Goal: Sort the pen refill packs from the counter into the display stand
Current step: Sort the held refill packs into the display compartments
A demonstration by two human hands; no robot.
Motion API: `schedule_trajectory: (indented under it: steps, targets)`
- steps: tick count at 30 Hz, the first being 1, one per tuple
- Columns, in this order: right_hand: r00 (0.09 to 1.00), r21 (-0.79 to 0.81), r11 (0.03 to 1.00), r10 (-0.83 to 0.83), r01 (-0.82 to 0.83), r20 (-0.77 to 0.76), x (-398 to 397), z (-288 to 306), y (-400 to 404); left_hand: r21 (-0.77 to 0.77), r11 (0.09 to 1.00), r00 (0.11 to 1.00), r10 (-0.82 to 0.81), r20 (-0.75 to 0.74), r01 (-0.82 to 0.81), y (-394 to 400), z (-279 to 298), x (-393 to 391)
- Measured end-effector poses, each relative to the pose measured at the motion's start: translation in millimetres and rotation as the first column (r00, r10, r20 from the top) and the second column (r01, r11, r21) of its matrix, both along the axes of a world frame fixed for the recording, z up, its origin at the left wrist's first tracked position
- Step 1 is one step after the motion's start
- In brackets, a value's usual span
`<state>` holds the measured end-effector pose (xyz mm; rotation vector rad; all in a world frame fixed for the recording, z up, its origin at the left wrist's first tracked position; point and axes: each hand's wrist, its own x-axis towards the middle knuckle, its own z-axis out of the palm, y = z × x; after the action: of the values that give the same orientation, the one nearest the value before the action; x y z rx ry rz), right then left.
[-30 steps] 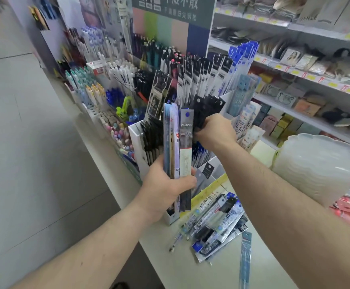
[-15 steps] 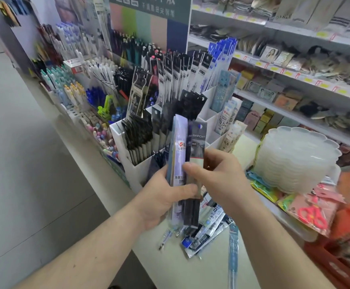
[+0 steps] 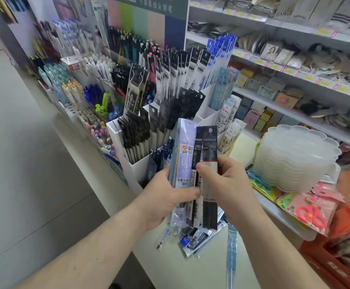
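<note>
Right hand (image 3: 230,184), back from the display stand (image 3: 132,163), now pinches the black pack (image 3: 210,142) (left hand (image 3: 165,197) grips the bundle (image 3: 183,155)).

held packs (image 3: 193,163): upright fan of long, narrow refill packs, just in front of the stand; a pale lilac pack at the fan's left, black packs marked "AIHAO" and "1388" at its right; lower ends hang above the loose packs
loose packs (image 3: 195,239): overlapping heap lying flat on the counter, near the stand's front; blue, black and clear wrappers
single pack (image 3: 231,245): pale blue, flat on the counter, just right of the heap
stand (image 3: 128,163): white, stepped compartments, on the counter; black, white and blue packs standing upright in them
</note>
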<state>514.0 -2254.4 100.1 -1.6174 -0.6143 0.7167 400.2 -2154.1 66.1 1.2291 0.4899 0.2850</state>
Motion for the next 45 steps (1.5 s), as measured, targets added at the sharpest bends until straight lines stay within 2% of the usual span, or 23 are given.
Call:
schedule_trajectory:
  steps: [8, 15, 23, 34, 45]
  targets:
    - [0.966, 0.141, 0.99, 0.055, -0.019, -0.254, 8.9, 0.2, -1.2, -0.018, 0.999, 0.997, 0.044, -0.063, -0.045, 3.4, 4.1, 4.4]
    - [0.983, 0.138, 0.989, -0.02, 0.045, -0.182, 1.6, -3.8, 1.0, 0.001, 0.999, 0.999, 0.049, -0.023, -0.049, -2.1, 1.1, 8.7]
    - [0.944, 0.158, 0.987, 0.02, 0.034, -0.328, 1.3, -1.4, -4.3, -0.042, 0.996, 0.997, 0.076, -0.005, -0.076, -0.1, 3.0, 6.4]
    - [0.989, 0.174, 0.984, 0.068, -0.044, -0.13, 0.1, 1.6, -9.7, -0.093, 0.995, 0.999, 0.036, -0.003, -0.036, -0.5, 8.3, 3.0]
    - [0.976, 0.224, 0.972, -0.021, 0.07, -0.217, -5.9, 0.1, -6.3, -0.214, 0.976, 0.998, 0.049, 0.041, -0.039, 0.2, 15.3, 3.5]
